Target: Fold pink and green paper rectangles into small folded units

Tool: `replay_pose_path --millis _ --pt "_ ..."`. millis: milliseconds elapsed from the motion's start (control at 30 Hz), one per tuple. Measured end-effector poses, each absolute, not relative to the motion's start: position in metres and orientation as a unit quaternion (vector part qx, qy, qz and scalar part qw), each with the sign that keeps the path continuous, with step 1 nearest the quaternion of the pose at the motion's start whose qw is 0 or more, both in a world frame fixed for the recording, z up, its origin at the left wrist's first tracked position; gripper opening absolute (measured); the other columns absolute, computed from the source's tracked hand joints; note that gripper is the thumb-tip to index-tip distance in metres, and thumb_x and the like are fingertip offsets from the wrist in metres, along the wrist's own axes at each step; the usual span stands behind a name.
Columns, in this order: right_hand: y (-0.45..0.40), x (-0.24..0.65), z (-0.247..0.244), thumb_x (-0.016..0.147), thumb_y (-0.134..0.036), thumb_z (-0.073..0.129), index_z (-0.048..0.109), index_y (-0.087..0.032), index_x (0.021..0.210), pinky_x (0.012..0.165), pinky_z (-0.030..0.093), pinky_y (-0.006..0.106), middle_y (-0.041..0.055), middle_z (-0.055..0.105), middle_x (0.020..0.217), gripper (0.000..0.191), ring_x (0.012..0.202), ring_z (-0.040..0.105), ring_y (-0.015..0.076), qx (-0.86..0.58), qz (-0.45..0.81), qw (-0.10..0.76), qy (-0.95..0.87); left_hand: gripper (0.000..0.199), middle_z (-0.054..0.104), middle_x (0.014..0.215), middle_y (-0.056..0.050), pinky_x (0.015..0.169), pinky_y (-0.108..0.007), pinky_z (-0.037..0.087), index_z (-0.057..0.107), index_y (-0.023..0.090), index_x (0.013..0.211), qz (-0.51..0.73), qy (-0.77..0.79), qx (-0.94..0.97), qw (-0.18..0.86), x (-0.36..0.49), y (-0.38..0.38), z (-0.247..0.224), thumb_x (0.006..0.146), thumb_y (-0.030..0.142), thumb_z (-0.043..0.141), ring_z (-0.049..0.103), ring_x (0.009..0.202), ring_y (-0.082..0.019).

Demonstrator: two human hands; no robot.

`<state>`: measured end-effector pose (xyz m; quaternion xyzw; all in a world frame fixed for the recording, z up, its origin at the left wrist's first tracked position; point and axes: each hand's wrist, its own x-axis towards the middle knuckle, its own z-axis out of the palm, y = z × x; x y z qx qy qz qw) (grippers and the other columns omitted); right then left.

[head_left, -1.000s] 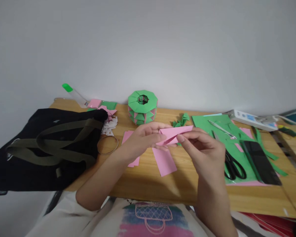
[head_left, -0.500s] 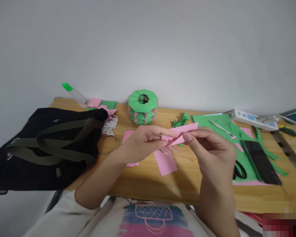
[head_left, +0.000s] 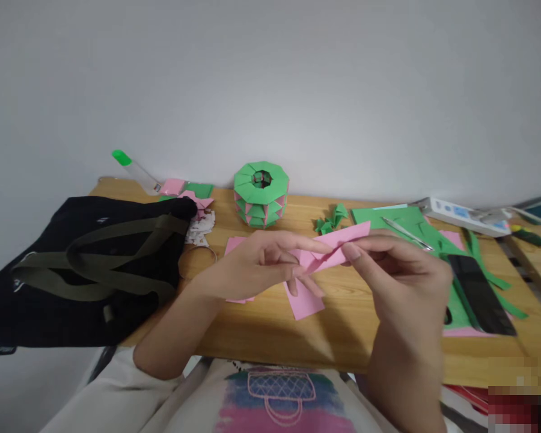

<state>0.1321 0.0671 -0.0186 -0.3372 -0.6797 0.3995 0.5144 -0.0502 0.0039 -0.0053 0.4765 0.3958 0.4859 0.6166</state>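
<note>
A folded pink paper strip (head_left: 349, 236) is held in the air above the wooden table (head_left: 270, 337). My right hand (head_left: 399, 270) pinches its right part between thumb and fingers. At its left end, my left hand (head_left: 270, 258) grips the strip, the index finger stretched along the fold and the lower fingers partly spread below. A flat pink sheet (head_left: 307, 304) lies on the table beneath my left fingers. More pink sheets (head_left: 234, 243) lie partly hidden behind my left hand. Small folded green pieces (head_left: 331, 221) rest just beyond the held strip.
A green and pink paper ring structure (head_left: 261, 195) stands near the wall. At left lie a black bag (head_left: 94, 270), a round band (head_left: 198, 261) and a green-capped tube (head_left: 135, 171). Right are green sheets (head_left: 365, 218), a pen (head_left: 406, 233), a phone (head_left: 480, 294) and a power strip (head_left: 464, 216).
My right hand and the right end of the pink strip have moved slightly right. My left index finger reaches further along the strip, and the lower fingers have spread downward.
</note>
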Motion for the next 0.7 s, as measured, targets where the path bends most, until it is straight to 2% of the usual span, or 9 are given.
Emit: replay_pose_path --millis 267,400,567,700 --pt "0.061 0.129 -0.014 0.074 -0.011 0.072 0.071 -0.022 0.076 0.058 0.05 0.024 -0.0015 0.066 0.074 0.012 0.069 0.061 0.0116 -0.337 0.369 0.536 -0.681 0.018 0.077 0.09 -0.003 0.073 -0.024 0.058 0.075 0.018 0.086 0.579 0.458 0.401 0.542 -0.025 0.004 -0.007 0.069 0.013 0.073 0.072 0.085 -0.018" --pt "0.059 0.129 -0.012 0.075 -0.009 0.072 0.072 -0.023 0.078 0.057 0.05 0.023 -0.0023 0.067 0.073 0.014 0.066 0.061 0.0105 -0.336 0.377 0.546 -0.668 0.019 0.077 0.089 -0.001 0.073 -0.022 0.059 0.075 0.019 0.083 0.596 0.448 0.393 0.538 -0.022 0.004 -0.006 0.068 0.008 0.072 0.073 0.084 -0.017" --pt "0.06 0.13 -0.013 0.073 -0.01 0.073 0.073 -0.024 0.077 0.055 0.051 0.021 -0.003 0.069 0.071 0.015 0.062 0.062 0.0095 -0.343 0.38 0.543 -0.665 0.019 0.078 0.086 -0.002 0.073 -0.023 0.06 0.074 0.019 0.081 0.583 0.472 0.384 0.538 -0.022 0.004 -0.003 0.071 0.004 0.068 0.073 0.084 -0.018" --pt "0.059 0.129 -0.013 0.072 -0.011 0.075 0.073 -0.025 0.077 0.054 0.05 0.02 -0.004 0.07 0.07 0.015 0.059 0.062 0.0085 -0.352 0.375 0.551 -0.657 0.022 0.078 0.081 0.0 0.066 -0.017 0.059 0.075 0.019 0.083 0.601 0.446 0.384 0.541 -0.022 0.004 -0.008 0.069 0.003 0.069 0.074 0.075 -0.014"
